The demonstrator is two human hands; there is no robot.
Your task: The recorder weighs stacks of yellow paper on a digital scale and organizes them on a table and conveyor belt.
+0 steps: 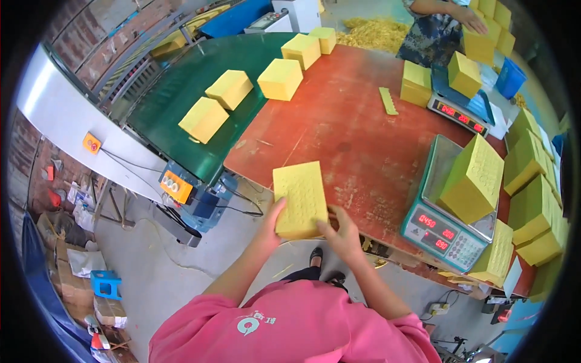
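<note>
In front of my body I hold a yellow paper block (298, 199), its upper face marked with rows of curved impressions. My left hand (272, 221) is closed on its left side, and my right hand (342, 232) grips its lower right corner. The block is just off the near edge of a red tabletop (339, 127). To the right, a similar block (475, 178) rests tilted on a teal digital scale (451, 227) with lit red digits. The fingers beneath the held block are hidden.
Several yellow blocks (230, 89) sit on the green conveyor (172, 91) and where it meets the table. More blocks (532, 206) are stacked at the right edge. Across the table a person's hand (475, 23) is by blocks near a second scale (458, 115). An orange switch box (177, 186) stands left.
</note>
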